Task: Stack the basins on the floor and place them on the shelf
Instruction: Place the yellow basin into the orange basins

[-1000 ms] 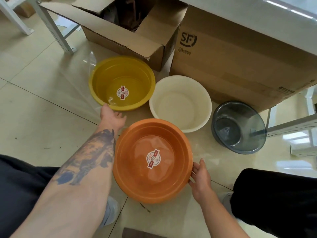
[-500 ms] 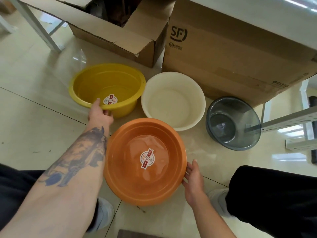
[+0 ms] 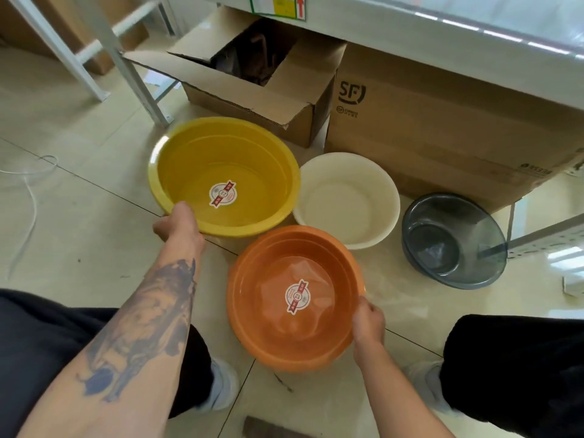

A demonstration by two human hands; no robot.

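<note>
My left hand (image 3: 178,224) grips the near rim of the yellow basin (image 3: 252,159), which is lifted and tilted toward me above the floor. My right hand (image 3: 368,324) holds the right rim of the orange basin (image 3: 268,336), which sits low between my knees. Each of these two has a round sticker on its bottom. A white basin (image 3: 347,197) rests on the tiled floor behind the orange one. A smoky grey transparent basin (image 3: 455,241) lies tilted on the floor to the right.
An open cardboard box (image 3: 252,96) and a large closed SF box (image 3: 442,131) stand behind the basins under a shelf board (image 3: 442,36). White metal shelf legs (image 3: 126,58) rise at the left, another shelf part (image 3: 543,238) at the right. My knees flank the orange basin.
My left hand has lifted the yellow basin off the floor and tipped it toward me. My right hand has closed on the orange basin's rim. The camera has tilted up.
</note>
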